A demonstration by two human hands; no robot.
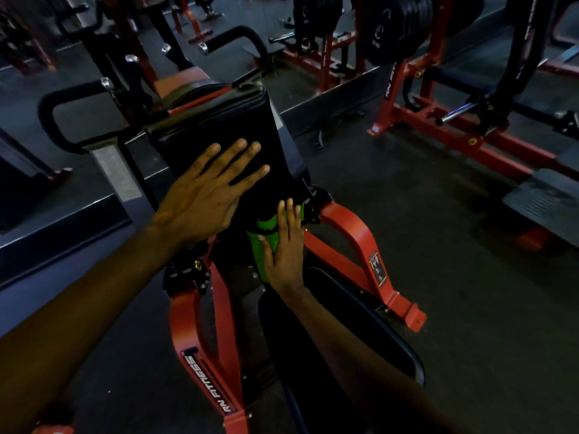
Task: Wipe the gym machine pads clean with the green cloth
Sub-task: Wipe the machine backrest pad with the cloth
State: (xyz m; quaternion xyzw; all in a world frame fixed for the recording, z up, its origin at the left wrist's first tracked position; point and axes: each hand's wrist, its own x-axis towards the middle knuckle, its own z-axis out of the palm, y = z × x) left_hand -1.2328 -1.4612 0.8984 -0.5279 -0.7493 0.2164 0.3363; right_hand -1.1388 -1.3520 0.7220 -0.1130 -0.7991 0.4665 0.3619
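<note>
Head view: looking down along two bare forearms onto a red and black gym machine.
Green cloth (265,242): bright green, bunched, pressed against the lower end of the upright pad, just above the gap before the seat pad; mostly covered by the right hand, with one strip showing left of the palm.
Right hand (286,249): laid flat on the cloth, fingers straight and close together, pointing up the pad, thumb out to the left across the green fabric; pressing, not curled round anything.
Upright pad (225,126): black, long, tilted away from the camera, with a stitched seam near its top edge.
Left hand (203,198): palm down on the middle of the upright pad, fingers straight and fanned wide, holding nothing.
Seat pad (360,311): black, rounded, below the right wrist, partly under the forearm.
Frame (351,227): red steel legs splayed to both sides under the pads, white lettering on the near left leg.
Handles (62,98): black curved grips, left and behind the upright pad.
Weight plates (394,29): black stack on a red rack, far upper right, well apart.
Floor (438,245): dark matting.
</note>
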